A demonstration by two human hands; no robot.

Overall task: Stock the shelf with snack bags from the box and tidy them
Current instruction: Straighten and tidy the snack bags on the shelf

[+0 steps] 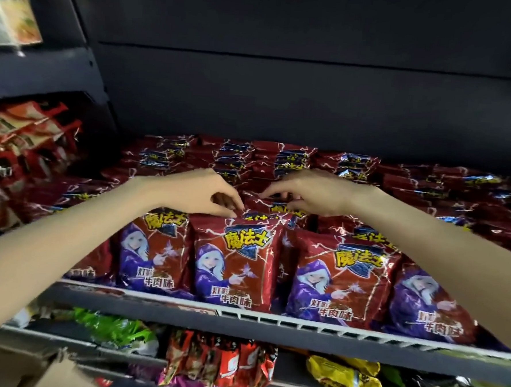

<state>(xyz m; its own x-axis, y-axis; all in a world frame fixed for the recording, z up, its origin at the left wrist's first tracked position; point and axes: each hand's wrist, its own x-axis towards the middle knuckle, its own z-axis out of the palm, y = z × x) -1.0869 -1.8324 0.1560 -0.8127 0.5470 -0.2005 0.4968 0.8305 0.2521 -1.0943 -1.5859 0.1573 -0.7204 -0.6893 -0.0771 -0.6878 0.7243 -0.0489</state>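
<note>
Head view: the left hand [188, 189] sits just left of centre, its thumb and fingers curled down and pinching the top edge of a red snack bag [235, 261] that stands upright in the front row of the shelf [270, 323]. The right hand [311, 190], at about 1 o'clock from the left one and close beside it, has its fingers bent onto the top of a second red bag [277, 208] in the row just behind, gripping its upper edge. Both forearms reach in from 8 o'clock and 4 o'clock. More of the same red bags with a purple-robed figure stand to either side along the front row, and further rows of them fill the shelf back toward 12 o'clock. At 9 o'clock other red and orange packets [27, 137] lean in a neighbouring bay. Toward 6 o'clock a lower shelf carries green, orange and yellow packets [344, 378], and a cardboard box [63, 376] corner shows at 7 o'clock.
</note>
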